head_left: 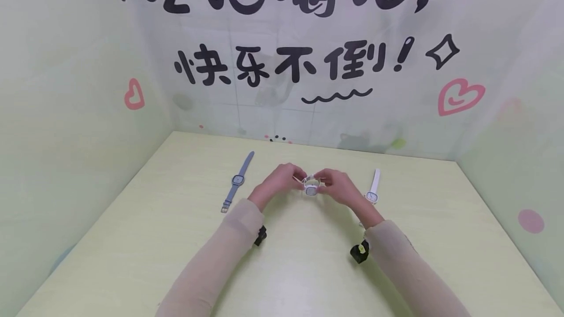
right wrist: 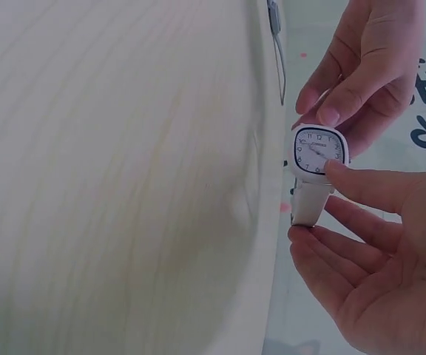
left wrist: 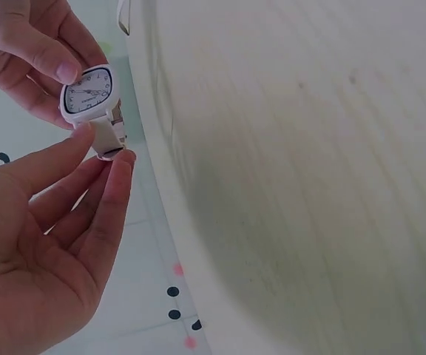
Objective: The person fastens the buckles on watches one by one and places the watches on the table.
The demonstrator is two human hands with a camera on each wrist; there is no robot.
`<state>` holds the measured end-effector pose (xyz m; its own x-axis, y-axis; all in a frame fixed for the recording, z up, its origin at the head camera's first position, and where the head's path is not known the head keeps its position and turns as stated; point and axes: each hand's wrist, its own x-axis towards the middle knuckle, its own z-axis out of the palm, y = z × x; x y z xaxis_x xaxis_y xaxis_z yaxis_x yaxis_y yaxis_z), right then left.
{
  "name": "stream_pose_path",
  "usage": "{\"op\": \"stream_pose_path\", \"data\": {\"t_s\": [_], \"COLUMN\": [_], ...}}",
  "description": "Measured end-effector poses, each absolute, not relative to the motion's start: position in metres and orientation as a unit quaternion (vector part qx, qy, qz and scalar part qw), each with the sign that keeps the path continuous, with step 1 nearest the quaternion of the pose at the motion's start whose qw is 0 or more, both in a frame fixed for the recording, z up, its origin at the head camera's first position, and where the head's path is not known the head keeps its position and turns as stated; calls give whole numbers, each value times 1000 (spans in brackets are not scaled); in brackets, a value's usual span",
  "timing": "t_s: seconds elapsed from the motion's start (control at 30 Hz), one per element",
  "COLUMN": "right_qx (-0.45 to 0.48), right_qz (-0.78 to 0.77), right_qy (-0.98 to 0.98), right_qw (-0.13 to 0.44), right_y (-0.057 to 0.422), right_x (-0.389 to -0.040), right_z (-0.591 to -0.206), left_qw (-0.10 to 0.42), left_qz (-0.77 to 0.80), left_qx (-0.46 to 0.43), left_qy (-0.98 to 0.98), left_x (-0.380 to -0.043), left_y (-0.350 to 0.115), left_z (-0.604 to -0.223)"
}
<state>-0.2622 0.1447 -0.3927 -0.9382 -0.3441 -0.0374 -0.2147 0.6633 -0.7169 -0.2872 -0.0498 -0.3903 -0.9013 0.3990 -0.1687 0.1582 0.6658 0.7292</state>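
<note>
Between both hands a white wristwatch (head_left: 311, 190) is held up over the table, its squarish dial facing the body and its strap bent round into a loop behind. My left hand (head_left: 283, 178) pinches the strap on one side, thumb and fingertips on the band in the left wrist view (left wrist: 58, 214). From the other side my right hand (head_left: 337, 185) grips it, the thumb on the edge of the watch case (right wrist: 320, 154) and the fingertips at the strap's bend. Part of the strap is hidden behind the fingers.
A blue-grey wristwatch (head_left: 238, 180) lies stretched out on the pale table (head_left: 291, 268) to the left. Another white wristwatch (head_left: 372, 196) lies to the right, partly covered by the right forearm. A printed cloth wall (head_left: 273, 116) stands behind the table.
</note>
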Motion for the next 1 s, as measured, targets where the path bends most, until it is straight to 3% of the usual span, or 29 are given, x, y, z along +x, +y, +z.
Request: {"op": "stream_pose_path", "data": {"t_s": [0.33, 1.0], "right_qx": [-131, -132], "right_qz": [-372, -358], "right_qy": [910, 915], "right_qw": [129, 129], "right_y": [140, 138], "right_x": [-263, -260], "right_z": [-396, -397], "left_qw": [169, 165], "left_qz": [329, 321], "left_qx": [172, 169], "left_qy": [913, 917], "left_x": [-286, -283], "left_y": [-45, -43], "left_z": [-395, -396]}}
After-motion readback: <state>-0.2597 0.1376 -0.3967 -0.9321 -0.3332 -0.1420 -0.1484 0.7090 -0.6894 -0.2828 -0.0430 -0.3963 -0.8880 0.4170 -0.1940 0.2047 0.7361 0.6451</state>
